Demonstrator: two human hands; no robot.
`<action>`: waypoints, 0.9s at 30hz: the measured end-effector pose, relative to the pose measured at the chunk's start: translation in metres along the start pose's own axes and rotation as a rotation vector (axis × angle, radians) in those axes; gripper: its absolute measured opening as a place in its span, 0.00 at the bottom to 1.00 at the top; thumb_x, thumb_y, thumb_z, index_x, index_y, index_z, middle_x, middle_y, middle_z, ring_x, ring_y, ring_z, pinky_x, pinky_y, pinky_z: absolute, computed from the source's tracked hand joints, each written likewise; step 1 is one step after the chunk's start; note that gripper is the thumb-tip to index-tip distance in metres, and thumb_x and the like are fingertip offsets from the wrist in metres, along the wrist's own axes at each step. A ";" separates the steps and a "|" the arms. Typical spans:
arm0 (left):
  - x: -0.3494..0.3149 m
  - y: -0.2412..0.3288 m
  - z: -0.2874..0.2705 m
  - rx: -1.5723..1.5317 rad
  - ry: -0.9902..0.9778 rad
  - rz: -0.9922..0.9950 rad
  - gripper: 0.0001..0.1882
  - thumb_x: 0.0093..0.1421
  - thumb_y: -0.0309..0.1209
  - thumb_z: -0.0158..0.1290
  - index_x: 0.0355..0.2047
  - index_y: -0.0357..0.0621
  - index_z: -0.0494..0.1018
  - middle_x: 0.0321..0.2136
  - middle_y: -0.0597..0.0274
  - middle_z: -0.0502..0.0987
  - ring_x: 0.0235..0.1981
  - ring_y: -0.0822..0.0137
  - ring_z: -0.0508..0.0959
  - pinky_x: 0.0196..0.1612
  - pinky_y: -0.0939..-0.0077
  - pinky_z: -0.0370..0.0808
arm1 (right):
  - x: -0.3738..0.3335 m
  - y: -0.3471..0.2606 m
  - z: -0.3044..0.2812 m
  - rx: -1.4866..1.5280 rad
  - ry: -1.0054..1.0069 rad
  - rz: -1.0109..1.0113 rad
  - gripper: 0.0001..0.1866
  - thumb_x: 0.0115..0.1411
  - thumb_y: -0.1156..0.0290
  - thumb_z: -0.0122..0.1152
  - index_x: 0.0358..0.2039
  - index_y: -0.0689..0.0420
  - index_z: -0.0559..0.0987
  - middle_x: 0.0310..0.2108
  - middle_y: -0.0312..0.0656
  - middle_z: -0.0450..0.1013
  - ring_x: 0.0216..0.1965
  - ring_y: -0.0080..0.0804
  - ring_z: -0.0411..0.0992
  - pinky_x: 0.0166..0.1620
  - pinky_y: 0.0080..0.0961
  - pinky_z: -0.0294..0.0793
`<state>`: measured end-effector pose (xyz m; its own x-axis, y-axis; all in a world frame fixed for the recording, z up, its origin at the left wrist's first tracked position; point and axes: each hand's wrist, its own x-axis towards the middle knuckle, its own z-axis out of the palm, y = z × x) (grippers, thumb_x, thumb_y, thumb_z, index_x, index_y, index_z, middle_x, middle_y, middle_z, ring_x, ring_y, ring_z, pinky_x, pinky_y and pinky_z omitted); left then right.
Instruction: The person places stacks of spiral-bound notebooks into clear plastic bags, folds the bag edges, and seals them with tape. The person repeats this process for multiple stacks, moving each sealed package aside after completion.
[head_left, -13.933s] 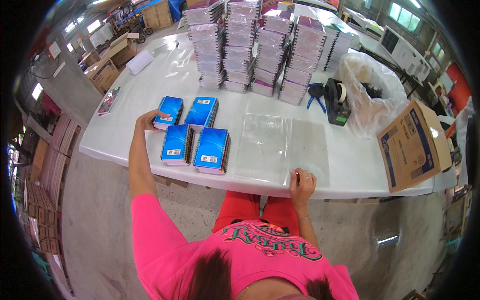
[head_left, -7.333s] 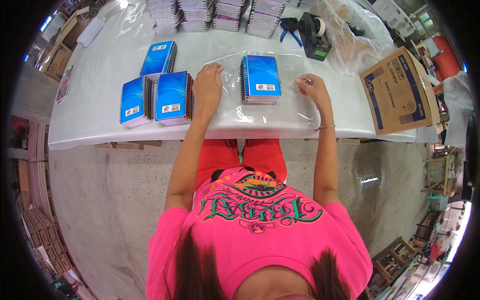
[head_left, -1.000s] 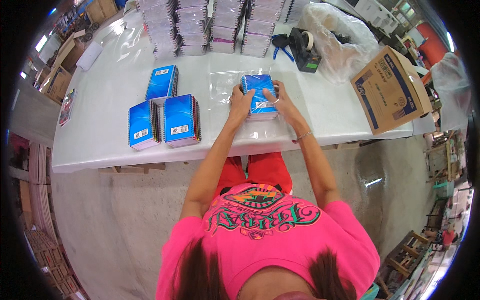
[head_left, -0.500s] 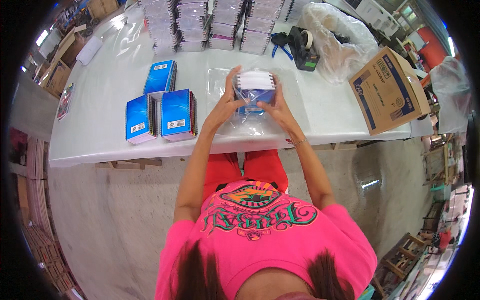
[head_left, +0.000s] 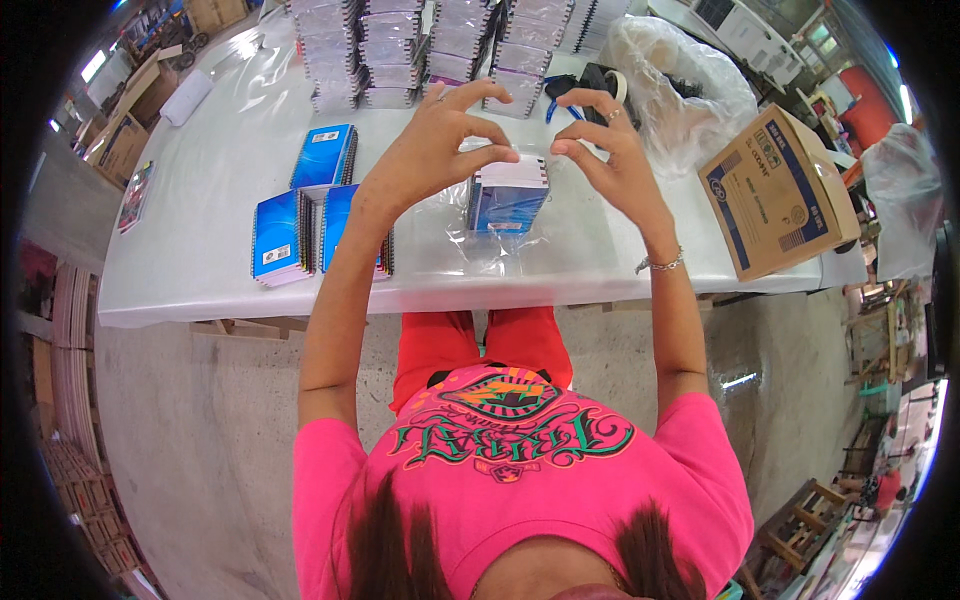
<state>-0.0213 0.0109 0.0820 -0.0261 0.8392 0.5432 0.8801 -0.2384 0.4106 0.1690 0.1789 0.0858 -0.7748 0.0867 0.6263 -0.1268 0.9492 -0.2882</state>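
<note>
A small stack of spiral notebooks (head_left: pixel 508 203) stands at the middle of the table's near side, its white page edges facing up and a blue cover toward me. Clear plastic film (head_left: pixel 490 250) lies around its base. Above the stack's left side hovers my left hand (head_left: pixel 432 145), open, with fingers curved and thumb apart from them. On the other side my right hand (head_left: pixel 618 165) is likewise open and curved, its thumb near the stack's upper right corner. I see nothing held in either hand.
Three blue notebook piles (head_left: pixel 283 232) sit to the left. Tall stacks of plastic-wrapped notebooks (head_left: pixel 390 55) line the far side. A tape dispenser (head_left: pixel 598 80), blue-handled pliers (head_left: pixel 552 108), a clear plastic bag (head_left: pixel 680 90) and a cardboard box (head_left: pixel 775 195) are at the right.
Both hands have let go of the notebook stack. They have risen and spread apart, the left one up and leftward, the right one up and rightward. The stack stays in place.
</note>
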 end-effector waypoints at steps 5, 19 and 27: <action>-0.005 0.000 0.012 0.140 0.008 -0.023 0.07 0.53 0.36 0.62 0.32 0.50 0.81 0.54 0.60 0.70 0.61 0.56 0.64 0.66 0.56 0.54 | 0.005 0.009 -0.003 -0.196 -0.146 -0.129 0.07 0.53 0.66 0.67 0.32 0.52 0.82 0.52 0.42 0.70 0.58 0.41 0.62 0.61 0.37 0.57; -0.068 -0.017 0.133 -0.281 0.677 -0.336 0.47 0.40 0.37 0.74 0.56 0.41 0.58 0.51 0.58 0.64 0.54 0.62 0.67 0.57 0.62 0.66 | -0.103 0.037 0.106 0.571 0.303 0.427 0.39 0.49 0.69 0.73 0.61 0.50 0.64 0.60 0.40 0.59 0.59 0.36 0.62 0.59 0.36 0.66; -0.053 -0.016 0.137 -0.230 0.715 -0.247 0.36 0.40 0.32 0.72 0.50 0.45 0.68 0.49 0.54 0.67 0.52 0.56 0.68 0.54 0.63 0.67 | -0.091 0.024 0.122 0.626 0.263 0.350 0.40 0.49 0.72 0.72 0.62 0.50 0.64 0.63 0.44 0.54 0.63 0.39 0.58 0.61 0.38 0.65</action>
<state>0.0309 0.0373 -0.0542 -0.5750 0.3816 0.7237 0.6912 -0.2466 0.6792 0.1610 0.1564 -0.0667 -0.6710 0.4948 0.5522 -0.2892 0.5111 -0.8094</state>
